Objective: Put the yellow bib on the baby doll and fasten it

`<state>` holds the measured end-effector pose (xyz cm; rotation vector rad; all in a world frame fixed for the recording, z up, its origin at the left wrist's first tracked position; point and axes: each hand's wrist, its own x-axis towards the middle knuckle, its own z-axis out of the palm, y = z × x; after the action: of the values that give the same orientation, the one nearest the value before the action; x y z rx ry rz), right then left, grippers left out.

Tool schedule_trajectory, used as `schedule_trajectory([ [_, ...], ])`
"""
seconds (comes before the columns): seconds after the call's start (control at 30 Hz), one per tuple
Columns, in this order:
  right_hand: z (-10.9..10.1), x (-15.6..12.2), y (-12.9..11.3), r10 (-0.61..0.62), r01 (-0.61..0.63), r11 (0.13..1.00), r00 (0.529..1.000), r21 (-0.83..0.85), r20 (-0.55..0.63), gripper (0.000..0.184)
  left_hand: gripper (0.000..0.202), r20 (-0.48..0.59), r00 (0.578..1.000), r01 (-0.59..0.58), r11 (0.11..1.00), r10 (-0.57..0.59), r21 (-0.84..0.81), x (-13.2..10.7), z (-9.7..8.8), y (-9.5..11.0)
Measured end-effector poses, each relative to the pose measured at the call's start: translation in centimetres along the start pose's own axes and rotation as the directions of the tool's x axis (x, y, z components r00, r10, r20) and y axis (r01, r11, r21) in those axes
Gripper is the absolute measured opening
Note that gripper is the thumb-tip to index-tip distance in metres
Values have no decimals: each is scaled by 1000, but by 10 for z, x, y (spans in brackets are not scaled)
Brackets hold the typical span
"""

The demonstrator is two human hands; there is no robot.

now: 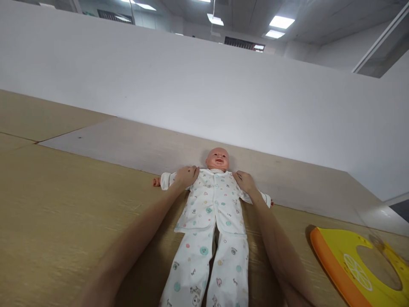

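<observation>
A baby doll (217,158) lies on its back on the tan surface, arms spread to the sides. It wears a white printed shirt (212,202), closed down the front, and matching trousers (194,260) whose lower ends run out of view. At the doll's shoulder on the left of the picture, my left hand (188,175) is closed over the shirt's shoulder. My right hand (245,181) grips the other shoulder, its fingers curled over the cloth. Both sleeves reach close to the doll's small hands. My fingertips are partly hidden.
To the right lies a yellow and orange bib (347,256) with a white fruit-slice print. Behind the doll's head runs a pale strip (143,140) of the surface, then a white partition wall (191,81) with glass above it.
</observation>
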<state>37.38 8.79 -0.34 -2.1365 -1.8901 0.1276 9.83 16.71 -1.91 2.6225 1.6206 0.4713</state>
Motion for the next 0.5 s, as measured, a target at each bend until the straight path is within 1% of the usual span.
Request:
schedule_trajectory([
  [0.17, 1, 9, 2, 9, -9, 1000, 1000, -1, -2, 43, 52, 1, 1000, -13, 999, 13, 33, 6, -2, 1],
  [0.27, 1, 7, 3, 9, -9, 1000, 1000, 4, 11, 44, 45, 36, 996, -79, 996, 77, 41, 2, -7, -3],
  [0.37, -4, -5, 6, -28, 26, 999, 998, 31, 48, 44, 37, 83, 982, -172, 984, 169, 35, -9, -19, -15],
  [0.43, -12, -17, 11, -71, 66, 996, 994, 62, 81, 43, 43, 148, 967, -212, 977, 206, 30, -17, -30, -26],
  [0.5, -24, -30, 16, -115, 100, 989, 984, 111, 137, 43, 61, 254, 943, -232, 972, 216, 37, -24, -41, -35],
])
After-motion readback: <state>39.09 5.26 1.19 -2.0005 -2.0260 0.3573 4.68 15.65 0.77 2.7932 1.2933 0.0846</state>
